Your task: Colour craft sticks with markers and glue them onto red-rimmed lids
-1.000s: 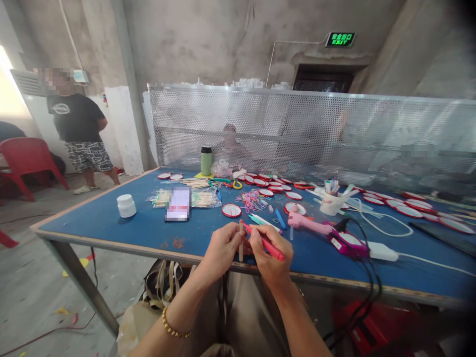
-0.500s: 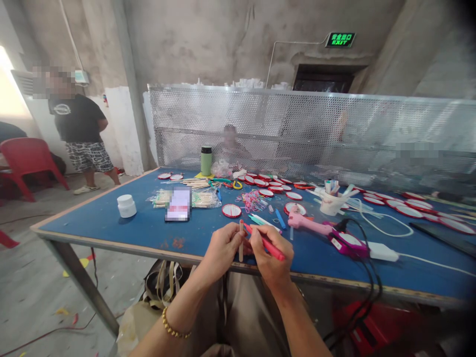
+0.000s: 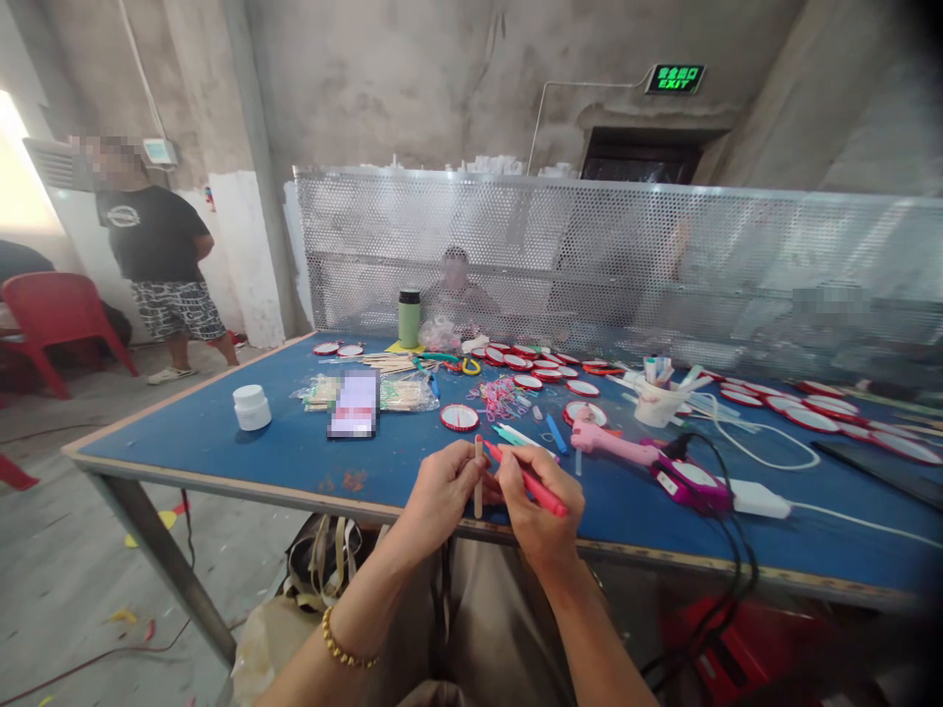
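Near tabletop (image 3: 221, 444) edge: left hand (image 3: 440, 493) pinches wooden stick (image 3: 478, 503); right hand (image 3: 536, 520) grips red marker (image 3: 546, 499), tip at stick. Stick looks mostly bare.

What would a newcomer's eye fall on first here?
The two hands at the near edge of the blue table: the left hand pinches a wooden stick upright while the right hand holds a red pen to it. Behind them, red-rimmed discs scatter across the table beside a pink glue gun.
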### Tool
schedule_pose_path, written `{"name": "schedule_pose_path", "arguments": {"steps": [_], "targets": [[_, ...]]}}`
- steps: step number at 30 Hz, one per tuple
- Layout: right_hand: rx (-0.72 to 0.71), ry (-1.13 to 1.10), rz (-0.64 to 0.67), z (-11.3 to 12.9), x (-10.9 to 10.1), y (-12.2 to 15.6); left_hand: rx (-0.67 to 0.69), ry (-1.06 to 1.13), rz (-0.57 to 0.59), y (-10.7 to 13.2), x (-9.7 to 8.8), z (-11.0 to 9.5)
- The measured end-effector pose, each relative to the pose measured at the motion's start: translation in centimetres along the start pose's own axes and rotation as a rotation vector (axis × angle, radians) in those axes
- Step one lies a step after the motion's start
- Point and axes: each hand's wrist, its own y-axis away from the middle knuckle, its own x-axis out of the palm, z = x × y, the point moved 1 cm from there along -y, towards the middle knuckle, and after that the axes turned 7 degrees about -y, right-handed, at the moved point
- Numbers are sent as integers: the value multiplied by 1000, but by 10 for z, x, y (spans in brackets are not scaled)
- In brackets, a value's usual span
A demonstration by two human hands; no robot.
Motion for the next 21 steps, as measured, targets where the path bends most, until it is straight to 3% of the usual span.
{"name": "schedule_pose_path", "arguments": {"steps": [21], "targets": [[-33,-8,2,0,0,1,23,-54,-10,0,-1,3]]}}
